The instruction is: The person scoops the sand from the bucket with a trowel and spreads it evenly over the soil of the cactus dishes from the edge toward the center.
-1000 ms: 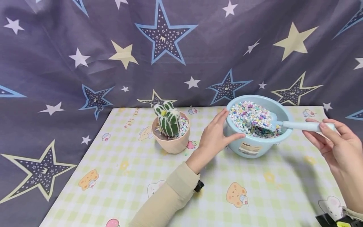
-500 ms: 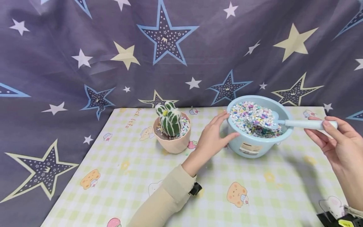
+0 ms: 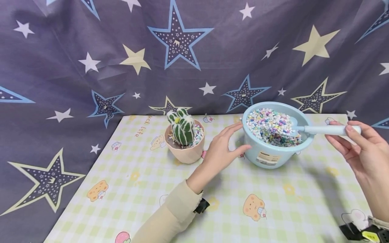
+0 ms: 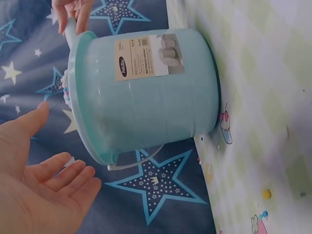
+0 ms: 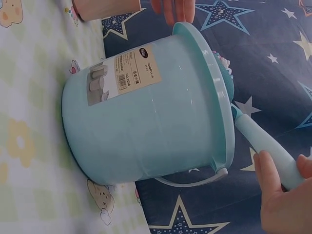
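Observation:
In the head view a light blue bucket (image 3: 267, 158) stands upright at the right, holding small multicoloured pebbles (image 3: 279, 139). My right hand (image 3: 366, 152) pinches the pale handle of a small shovel (image 3: 328, 130); its blade, heaped with pebbles, lies over the bucket's mouth. The right wrist view shows thumb and fingers round the shovel handle (image 5: 270, 146). My left hand (image 3: 220, 148) is spread at the bucket's left side, and in the left wrist view its straight fingers stand apart from the bucket wall (image 4: 146, 102).
A pink pot (image 3: 186, 155) with a green-and-white cactus (image 3: 183, 131) and pebbles stands left of my left hand. A checked cloth (image 3: 121, 189) covers the table. Behind hangs a dark star-patterned curtain (image 3: 194, 84). A few stray pebbles (image 4: 266, 194) lie on the cloth.
My left hand has drawn back from the bucket's rim, down and to the left. The right hand and the loaded shovel have shifted slightly right and up.

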The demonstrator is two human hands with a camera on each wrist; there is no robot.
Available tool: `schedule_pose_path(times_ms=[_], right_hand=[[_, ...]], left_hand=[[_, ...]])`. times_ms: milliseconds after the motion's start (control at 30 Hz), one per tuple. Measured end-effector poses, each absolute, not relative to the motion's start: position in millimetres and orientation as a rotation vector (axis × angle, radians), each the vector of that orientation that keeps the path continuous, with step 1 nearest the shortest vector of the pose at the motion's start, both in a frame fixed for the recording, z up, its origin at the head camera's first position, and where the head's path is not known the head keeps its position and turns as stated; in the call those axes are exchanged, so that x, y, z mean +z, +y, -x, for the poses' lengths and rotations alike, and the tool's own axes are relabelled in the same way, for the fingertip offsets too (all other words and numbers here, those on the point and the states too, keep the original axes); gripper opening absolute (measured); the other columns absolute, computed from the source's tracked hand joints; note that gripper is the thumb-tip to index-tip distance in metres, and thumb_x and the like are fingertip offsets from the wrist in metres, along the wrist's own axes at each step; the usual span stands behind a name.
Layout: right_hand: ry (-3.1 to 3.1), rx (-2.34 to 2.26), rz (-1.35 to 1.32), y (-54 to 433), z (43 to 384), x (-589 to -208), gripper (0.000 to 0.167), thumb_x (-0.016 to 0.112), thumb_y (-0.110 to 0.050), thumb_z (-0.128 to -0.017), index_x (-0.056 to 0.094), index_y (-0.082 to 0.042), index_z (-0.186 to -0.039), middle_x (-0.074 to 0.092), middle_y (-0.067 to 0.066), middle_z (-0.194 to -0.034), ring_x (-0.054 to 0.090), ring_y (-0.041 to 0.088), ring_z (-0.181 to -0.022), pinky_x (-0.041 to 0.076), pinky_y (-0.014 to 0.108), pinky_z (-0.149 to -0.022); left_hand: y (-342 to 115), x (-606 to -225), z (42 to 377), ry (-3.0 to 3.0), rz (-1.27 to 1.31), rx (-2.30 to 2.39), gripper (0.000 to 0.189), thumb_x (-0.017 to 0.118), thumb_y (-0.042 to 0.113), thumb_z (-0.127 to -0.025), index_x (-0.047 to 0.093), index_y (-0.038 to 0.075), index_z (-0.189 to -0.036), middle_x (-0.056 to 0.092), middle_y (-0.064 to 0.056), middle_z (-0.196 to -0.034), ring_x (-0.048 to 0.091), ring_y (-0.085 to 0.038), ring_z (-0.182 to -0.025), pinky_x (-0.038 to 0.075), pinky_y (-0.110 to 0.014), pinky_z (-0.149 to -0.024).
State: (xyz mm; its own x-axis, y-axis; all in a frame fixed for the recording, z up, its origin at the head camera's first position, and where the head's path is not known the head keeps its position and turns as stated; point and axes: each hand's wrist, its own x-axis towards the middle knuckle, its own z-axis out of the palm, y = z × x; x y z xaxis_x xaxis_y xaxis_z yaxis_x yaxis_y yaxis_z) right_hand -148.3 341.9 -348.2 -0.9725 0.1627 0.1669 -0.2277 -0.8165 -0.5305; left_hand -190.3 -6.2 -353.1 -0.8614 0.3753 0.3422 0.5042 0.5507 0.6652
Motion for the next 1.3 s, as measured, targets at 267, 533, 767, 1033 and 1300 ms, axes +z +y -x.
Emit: schedule_pose_path(times_ms=[267,533,767,1033,1300], right_hand=[[-0.822,2.826,-0.218,339.4,150.4,-346.5,0.026,0.038,0.014,-0.099,0.063,0.012,-0.107,0.071,0.034,-0.103,0.072,0.046,-0.091,0.061,0.053,-0.075],[-0.834,2.839,-0.200,336.5,151.7,-343.7,0.026,0.039,0.014,-0.099,0.064,0.012,-0.107,0.072,0.032,-0.103,0.073,0.044,-0.094,0.061,0.053,-0.075],[-0.843,2.859,-0.211,333.7,153.9,-341.5,0.025,0.038,0.013,-0.100,0.062,0.012,-0.105,0.071,0.032,-0.106,0.073,0.046,-0.090,0.061,0.053,-0.076],[-0.866,2.862,-0.257,329.6,155.5,-339.5,0.026,0.036,0.012,-0.101,0.062,0.012,-0.106,0.070,0.033,-0.107,0.072,0.047,-0.091,0.060,0.052,-0.078],[-0.861,2.895,-0.290,325.6,157.3,-337.6,0.027,0.034,0.012,-0.102,0.061,0.012,-0.105,0.069,0.033,-0.112,0.071,0.047,-0.093,0.060,0.052,-0.079]], left_hand=[[-20.7,-350.3,182.9,-2.648,0.708,-1.213,0.066,0.075,0.043,-0.088,0.052,0.022,-0.146,0.052,0.006,-0.151,0.047,-0.013,-0.141,0.039,-0.032,-0.118],[-35.3,-350.6,173.6,-2.597,0.707,-1.200,0.063,0.078,0.038,-0.085,0.056,0.020,-0.141,0.057,0.005,-0.146,0.051,-0.013,-0.137,0.036,-0.038,-0.121],[-49.7,-356.0,167.1,-2.587,0.707,-1.196,0.060,0.077,0.038,-0.087,0.058,0.019,-0.140,0.058,0.004,-0.144,0.052,-0.014,-0.137,0.038,-0.037,-0.119],[-68.4,-362.1,161.4,-2.542,0.688,-1.263,0.056,0.078,0.033,-0.086,0.060,0.019,-0.137,0.060,0.006,-0.143,0.059,-0.014,-0.128,0.044,-0.032,-0.114],[-89.4,-366.3,155.4,-2.515,0.635,-1.328,0.053,0.080,0.030,-0.085,0.062,0.024,-0.134,0.061,0.008,-0.140,0.054,-0.011,-0.134,0.043,-0.036,-0.115]])
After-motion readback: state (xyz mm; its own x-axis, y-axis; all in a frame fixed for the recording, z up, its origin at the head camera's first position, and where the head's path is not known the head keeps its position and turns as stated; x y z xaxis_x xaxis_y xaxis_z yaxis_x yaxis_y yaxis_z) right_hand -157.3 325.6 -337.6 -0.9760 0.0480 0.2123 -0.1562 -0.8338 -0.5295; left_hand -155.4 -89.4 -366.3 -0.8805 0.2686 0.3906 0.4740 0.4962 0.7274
